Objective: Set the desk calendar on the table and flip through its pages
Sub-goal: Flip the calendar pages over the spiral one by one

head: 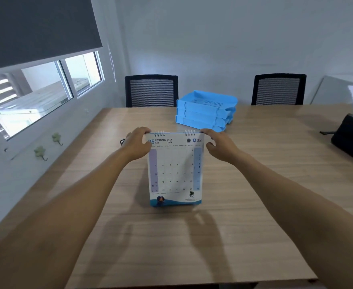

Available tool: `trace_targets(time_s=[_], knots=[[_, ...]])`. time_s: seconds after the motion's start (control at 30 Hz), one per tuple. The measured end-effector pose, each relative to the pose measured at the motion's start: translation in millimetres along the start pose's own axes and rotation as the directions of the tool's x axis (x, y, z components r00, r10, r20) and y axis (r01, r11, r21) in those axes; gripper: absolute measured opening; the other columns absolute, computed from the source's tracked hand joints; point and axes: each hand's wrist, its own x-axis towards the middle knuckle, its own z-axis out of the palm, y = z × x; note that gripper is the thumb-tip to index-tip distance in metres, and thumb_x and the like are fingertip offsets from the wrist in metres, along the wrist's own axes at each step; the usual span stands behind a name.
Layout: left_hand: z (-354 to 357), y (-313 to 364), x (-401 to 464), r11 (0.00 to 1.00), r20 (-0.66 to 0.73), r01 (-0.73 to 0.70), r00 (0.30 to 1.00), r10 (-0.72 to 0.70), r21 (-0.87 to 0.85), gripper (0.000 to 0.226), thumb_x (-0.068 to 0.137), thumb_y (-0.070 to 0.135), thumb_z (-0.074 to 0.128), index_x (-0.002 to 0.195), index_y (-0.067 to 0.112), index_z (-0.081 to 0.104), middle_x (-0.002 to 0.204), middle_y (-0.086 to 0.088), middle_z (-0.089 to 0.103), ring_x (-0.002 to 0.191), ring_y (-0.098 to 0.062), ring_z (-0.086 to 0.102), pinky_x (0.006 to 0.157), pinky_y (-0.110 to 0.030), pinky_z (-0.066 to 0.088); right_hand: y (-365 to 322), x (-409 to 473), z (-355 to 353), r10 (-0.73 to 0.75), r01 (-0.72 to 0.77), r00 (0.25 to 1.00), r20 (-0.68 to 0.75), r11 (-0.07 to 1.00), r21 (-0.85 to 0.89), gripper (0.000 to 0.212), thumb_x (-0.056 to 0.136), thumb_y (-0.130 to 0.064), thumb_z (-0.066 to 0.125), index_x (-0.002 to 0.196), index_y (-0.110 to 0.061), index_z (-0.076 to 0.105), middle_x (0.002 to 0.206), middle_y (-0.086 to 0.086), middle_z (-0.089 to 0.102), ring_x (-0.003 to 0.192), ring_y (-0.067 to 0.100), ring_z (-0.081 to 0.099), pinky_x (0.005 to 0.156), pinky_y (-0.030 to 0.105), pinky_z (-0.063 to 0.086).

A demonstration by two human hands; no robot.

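Head view: both hands [137, 145] [219, 147] at upright desk calendar's [174, 170] top corners.

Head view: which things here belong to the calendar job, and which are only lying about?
Belong to the job:
- desk calendar, standing on the table, open at May
- left hand and right hand, gripping its top corners

Only lying about:
- blue paper trays, stacked
- two black chairs
- black device at the right edge
- wall hooks

Both forearms bare, no sleeves in view. Left hand [137, 145]: dark-and-light ring or band at finger, blurred. Right hand [219, 148]: nothing worn.
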Motion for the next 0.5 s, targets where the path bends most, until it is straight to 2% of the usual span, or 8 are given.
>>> trace_targets(time_s=[0.07,0.13,0.2,0.27,0.33,0.4,0.47,0.5], knots=[[-1,2,-1,1.000,-0.003,-0.001,1.000,0.001,-0.008,0.039,0.089,0.022,0.052,0.128,0.018,0.050,0.136,-0.003,0.052,0.123,-0.030,0.047,0.101,-0.048,0.042,-4,-1,-1,0.029,-0.029,1.000,0.009,0.999,0.029,0.051,0.089,-0.013,0.048,0.139,-0.016,0.046,0.141,0.002,0.053,0.126,0.027,0.047,0.105,0.040,0.041],[0,2,-2,0.999,-0.006,0.015,1.000,-0.015,-0.032,0.038,0.089,0.021,0.051,0.127,0.018,0.050,0.134,-0.003,0.054,0.122,-0.030,0.049,0.101,-0.048,0.043,-8,-3,-3,0.056,-0.057,0.998,0.009,0.996,0.074,0.049,0.089,-0.014,0.048,0.138,-0.015,0.047,0.140,0.002,0.054,0.126,0.025,0.048,0.106,0.036,0.040],[1,3,-4,0.995,0.004,0.044,0.999,-0.043,-0.088,0.045,0.090,0.019,0.052,0.134,0.017,0.044,0.137,-0.004,0.052,0.123,-0.029,0.049,0.103,-0.047,0.042,-12,-6,-4,0.090,-0.091,0.996,0.013,0.985,0.144,0.050,0.091,-0.012,0.047,0.140,-0.014,0.045,0.141,0.002,0.052,0.129,0.023,0.047,0.102,0.026,0.035],[3,4,-7,0.981,0.013,0.094,0.996,-0.093,-0.170,0.057,0.091,0.019,0.053,0.145,0.017,0.033,0.146,-0.005,0.045,0.128,-0.027,0.047,0.104,-0.044,0.042,-16,-11,-2,0.145,-0.152,0.988,0.045,0.955,0.255,0.054,0.093,-0.013,0.045,0.146,-0.015,0.035,0.147,0.002,0.045,0.133,0.021,0.043,0.102,0.026,0.034],[6,5,-13,0.946,-0.010,0.173,0.983,-0.182,-0.274,0.068,0.090,0.019,0.055,0.150,0.016,0.023,0.153,-0.005,0.035,0.131,-0.024,0.044,0.103,-0.040,0.043,-19,-17,4,0.233,-0.257,0.967,0.107,0.867,0.427,0.061,0.094,-0.018,0.043,0.152,-0.018,0.022,0.155,0.003,0.033,0.140,0.022,0.036,0.110,0.036,0.033],[11,3,-21,0.894,0.001,0.272,0.957,-0.291,-0.356,0.075,0.088,0.018,0.055,0.152,0.014,0.017,0.158,-0.006,0.027,0.132,-0.023,0.041,0.101,-0.038,0.040,-19,-23,16,0.314,-0.368,0.930,0.193,0.751,0.548,0.066,0.092,-0.023,0.043,0.153,-0.022,0.017,0.158,0.003,0.027,0.144,0.025,0.030,0.114,0.046,0.031],[22,0,-32,0.838,0.105,0.356,0.933,-0.344,-0.414,0.073,0.087,0.015,0.055,0.151,0.011,0.020,0.158,-0.008,0.027,0.138,-0.026,0.037,0.109,-0.042,0.036,-21,-28,28,0.353,-0.453,0.891,0.286,0.649,0.611,0.062,0.092,-0.024,0.042,0.151,-0.019,0.023,0.156,0.003,0.032,0.142,0.027,0.032,0.114,0.048,0.031],[28,0,-39,0.817,0.169,0.373,0.928,-0.333,-0.439,0.067,0.087,0.012,0.055,0.149,0.011,0.029,0.155,-0.008,0.034,0.137,-0.027,0.039,0.111,-0.044,0.036,-25,-31,33,0.353,-0.474,0.880,0.317,0.621,0.625,0.056,0.092,-0.021,0.041,0.147,-0.016,0.030,0.152,0.005,0.039,0.138,0.027,0.038,0.111,0.045,0.034]])
